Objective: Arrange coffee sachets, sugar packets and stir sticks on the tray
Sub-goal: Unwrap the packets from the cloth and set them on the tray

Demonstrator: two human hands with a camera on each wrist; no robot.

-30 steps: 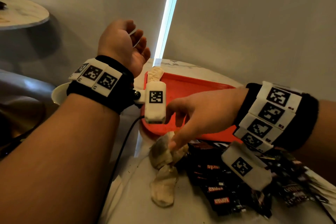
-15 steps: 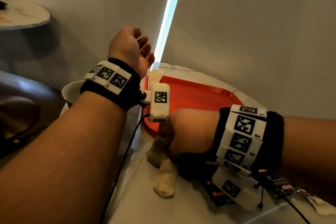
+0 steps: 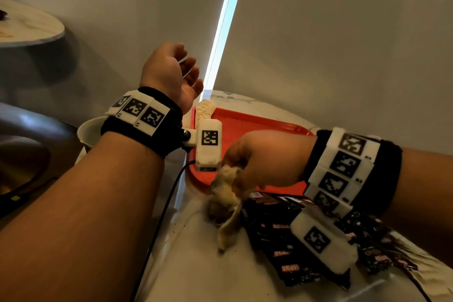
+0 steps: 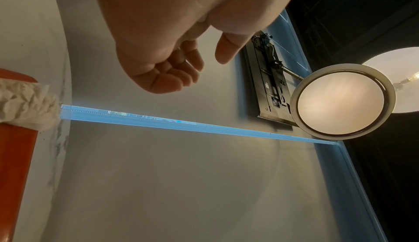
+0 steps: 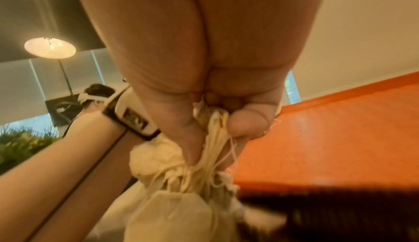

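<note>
Pouches [image 3: 226,200], pale and soft, bunched by their tops in the right hand [image 3: 263,157] at frame centre, dangling just off the table [image 3: 196,265] beside the red tray [image 3: 257,127], likely headed there. Left hand [image 3: 171,73] hovers upper left, loosely curled, empty. Dark sachets [image 3: 282,240] wait lower right.

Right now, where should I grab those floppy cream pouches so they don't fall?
Grab the cream pouches at their gathered tops, from above, where the strings bunch together. The right hand already pinches them there, and the soft bodies hang limp beneath it, so squeezing lower would probably let them slump.
</note>
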